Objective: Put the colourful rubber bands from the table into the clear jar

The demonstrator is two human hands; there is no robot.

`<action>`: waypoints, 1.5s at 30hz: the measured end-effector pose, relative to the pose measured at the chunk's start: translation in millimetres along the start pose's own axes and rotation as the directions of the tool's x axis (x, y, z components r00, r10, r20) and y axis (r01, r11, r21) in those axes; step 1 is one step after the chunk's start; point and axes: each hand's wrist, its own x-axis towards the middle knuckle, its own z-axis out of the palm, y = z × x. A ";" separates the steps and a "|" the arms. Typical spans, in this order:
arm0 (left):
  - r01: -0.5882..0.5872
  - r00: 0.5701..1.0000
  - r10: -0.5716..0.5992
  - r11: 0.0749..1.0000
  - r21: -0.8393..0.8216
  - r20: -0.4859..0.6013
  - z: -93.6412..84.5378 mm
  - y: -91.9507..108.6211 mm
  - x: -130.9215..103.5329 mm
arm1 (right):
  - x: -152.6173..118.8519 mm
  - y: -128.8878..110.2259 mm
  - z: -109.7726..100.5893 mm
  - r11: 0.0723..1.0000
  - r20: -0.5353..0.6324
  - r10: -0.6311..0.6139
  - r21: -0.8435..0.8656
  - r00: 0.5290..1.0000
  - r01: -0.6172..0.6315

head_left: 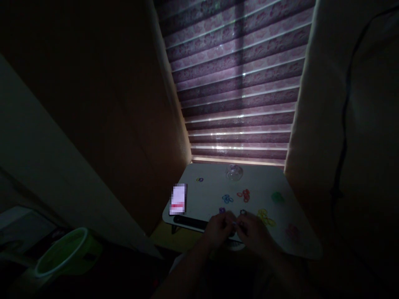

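My left hand [218, 226] and my right hand [253, 230] meet at the front edge of a small white table [208, 191]. Their fingers are pinched together around something small and pale that is too dark to name. Just beyond the fingertips lie a few purple bands [222, 210] and a dark ring [243, 212]. Further back are small piles of blue bands [227, 199] and red bands [246, 195]. Yellow bands [265, 217] lie right of my right hand, with a green pile [277, 197] and a dim pinkish pile [292, 232] further right.
A clear round container [234, 172] stands at the table's back. A lit phone [178, 199] lies at the left edge, near a dark strip [190, 222] along the front. A yellow and purple pair of rings [200, 180] sits back left. A green basket [67, 253] stands lower left.
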 end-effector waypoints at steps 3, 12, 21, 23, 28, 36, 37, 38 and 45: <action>-0.032 0.999 0.032 0.999 -0.009 -0.008 -0.3 0.3 0.1 | -0.7 0.7 -0.7 1.000 -0.008 -0.017 0.025 1.000 0.017; -0.026 1.000 0.026 0.999 -0.019 0.005 0.1 -3.4 0.9 | 0.8 -5.4 -4.9 1.000 0.001 0.000 -0.006 1.000 0.000; 0.012 0.999 -0.008 0.994 -0.109 0.040 -1.1 -8.6 1.1 | 1.7 -2.9 -0.7 0.999 0.013 0.016 -0.048 1.000 -0.016; -0.004 1.000 0.007 0.995 -0.096 0.028 0.0 -12.1 1.3 | 2.0 -3.6 -1.0 0.998 0.005 0.015 -0.053 1.000 -0.014; 0.019 1.000 -0.016 0.993 -0.113 0.027 1.6 -11.1 0.7 | 2.2 -6.0 -3.5 0.999 0.004 0.009 -0.046 1.000 -0.009; 0.037 0.999 -0.038 0.996 -0.075 -0.014 3.1 -12.9 1.2 | -0.1 -4.9 -5.3 1.000 -0.002 -0.009 -0.002 1.000 0.009; 0.048 0.999 -0.049 0.997 -0.062 -0.019 3.5 -13.5 1.3 | -0.3 -4.3 -5.2 1.000 -0.004 -0.011 0.001 1.000 0.011; 0.059 0.998 -0.060 0.997 -0.051 -0.025 3.8 -13.7 1.4 | -0.3 -3.9 -5.2 1.000 -0.005 -0.013 0.004 1.000 0.013; 0.056 0.998 -0.057 0.998 -0.027 -0.037 3.5 -7.7 0.7 | -0.2 -5.5 -7.7 1.000 0.014 -0.018 0.010 1.000 0.018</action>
